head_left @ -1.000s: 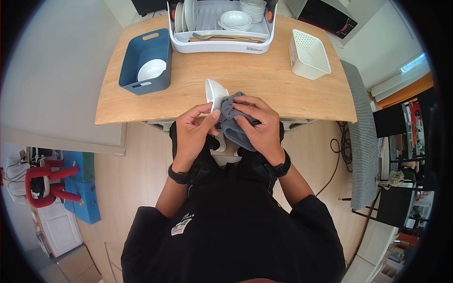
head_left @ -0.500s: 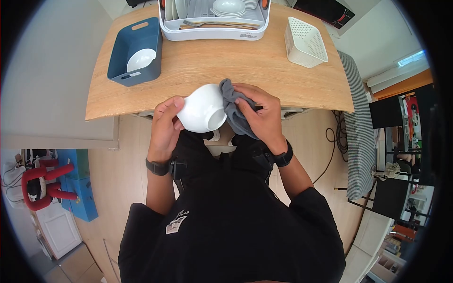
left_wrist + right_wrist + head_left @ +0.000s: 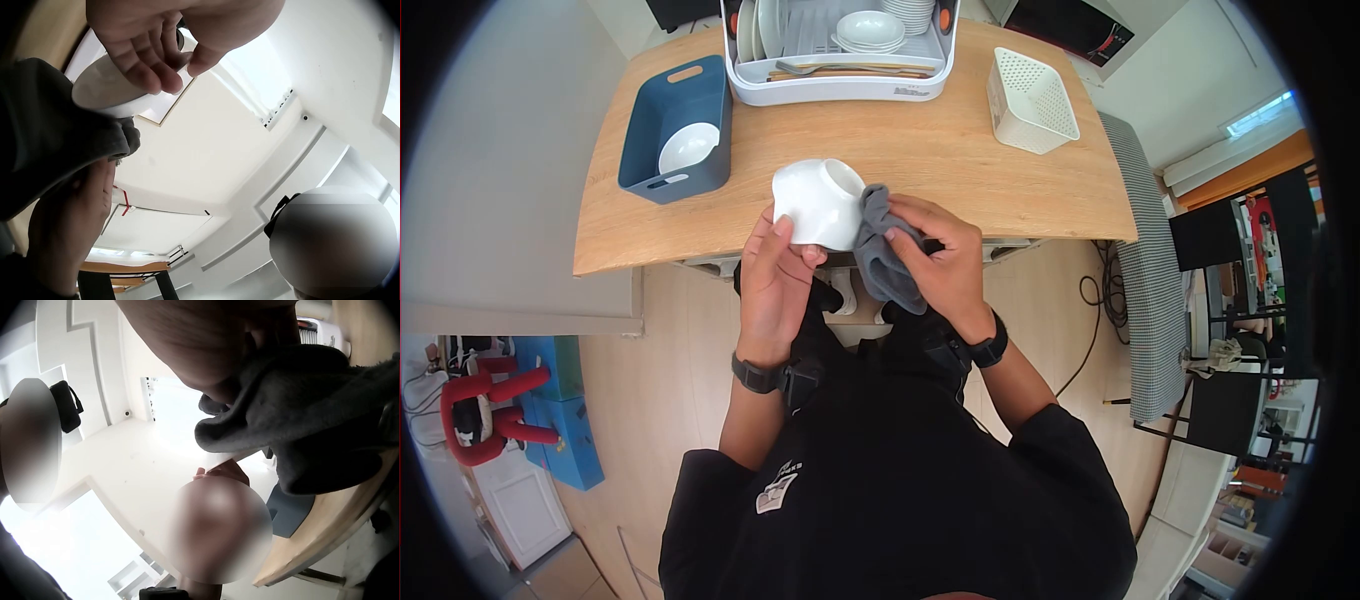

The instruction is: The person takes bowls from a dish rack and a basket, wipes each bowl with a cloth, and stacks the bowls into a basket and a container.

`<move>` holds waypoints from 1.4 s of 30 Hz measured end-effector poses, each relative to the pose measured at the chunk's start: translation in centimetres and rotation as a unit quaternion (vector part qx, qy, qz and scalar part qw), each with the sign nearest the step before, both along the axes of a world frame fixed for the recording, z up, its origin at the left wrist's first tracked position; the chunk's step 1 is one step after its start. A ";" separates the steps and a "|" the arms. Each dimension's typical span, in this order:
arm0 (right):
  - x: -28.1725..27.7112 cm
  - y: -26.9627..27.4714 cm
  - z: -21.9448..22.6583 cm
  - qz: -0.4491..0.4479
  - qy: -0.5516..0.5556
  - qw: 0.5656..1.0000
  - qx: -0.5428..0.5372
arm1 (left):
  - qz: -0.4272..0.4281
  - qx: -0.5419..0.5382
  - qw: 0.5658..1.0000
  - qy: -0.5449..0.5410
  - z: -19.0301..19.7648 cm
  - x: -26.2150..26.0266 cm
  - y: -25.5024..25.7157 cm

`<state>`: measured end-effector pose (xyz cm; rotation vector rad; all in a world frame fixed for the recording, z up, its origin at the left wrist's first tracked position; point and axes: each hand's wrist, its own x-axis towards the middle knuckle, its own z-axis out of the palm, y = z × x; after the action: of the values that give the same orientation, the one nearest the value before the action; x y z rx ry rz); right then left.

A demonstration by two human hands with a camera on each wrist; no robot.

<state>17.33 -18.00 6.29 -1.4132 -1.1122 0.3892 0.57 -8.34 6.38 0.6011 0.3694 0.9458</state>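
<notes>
A white bowl [image 3: 812, 200] is tipped on its side over the table's front edge, its foot ring facing up and to the right. My left hand [image 3: 776, 285] grips it by the rim, thumb on the near side. My right hand [image 3: 948, 255] holds a bunched grey cloth [image 3: 885, 262] up to the bowl's right side. The left wrist view shows the curled fingers [image 3: 147, 69] on the bowl's edge, with the cloth [image 3: 56, 131] overlapping it. In the right wrist view the cloth [image 3: 294, 412] hides most of the bowl.
On the wooden table [image 3: 800, 130] stand a blue bin [image 3: 632, 140] with a white bowl [image 3: 688, 150] inside, a white dish rack [image 3: 840, 90] holding plates, small bowls and cutlery, and a white perforated basket [image 3: 1032, 105]. A microwave [image 3: 1060, 28] is at the back right.
The bowl has turned in the left hand, from side-on to outside and foot showing, and its foot now points up-right. The cloth stays in the right hand against the bowl's right side.
</notes>
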 end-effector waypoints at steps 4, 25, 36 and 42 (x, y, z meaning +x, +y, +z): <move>-0.2 -0.1 0.0 0.031 -0.068 0.997 0.004 | 0.032 0.076 0.990 0.112 -0.9 0.8 -0.5; 1.3 -0.3 0.5 -0.004 -0.043 0.999 0.009 | -0.051 0.238 0.940 0.241 -0.8 -1.7 0.3; 1.8 -0.2 -0.8 -0.062 -0.012 0.998 0.020 | -0.055 0.067 0.994 0.062 -0.6 -0.4 0.3; 1.6 -0.6 -0.8 -0.093 0.041 0.994 -0.026 | -0.065 0.039 0.997 0.025 -1.0 0.7 -0.4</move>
<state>18.90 -18.57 5.45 -1.5190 -0.9008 0.3422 1.26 -8.72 5.43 0.7118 0.3345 0.8249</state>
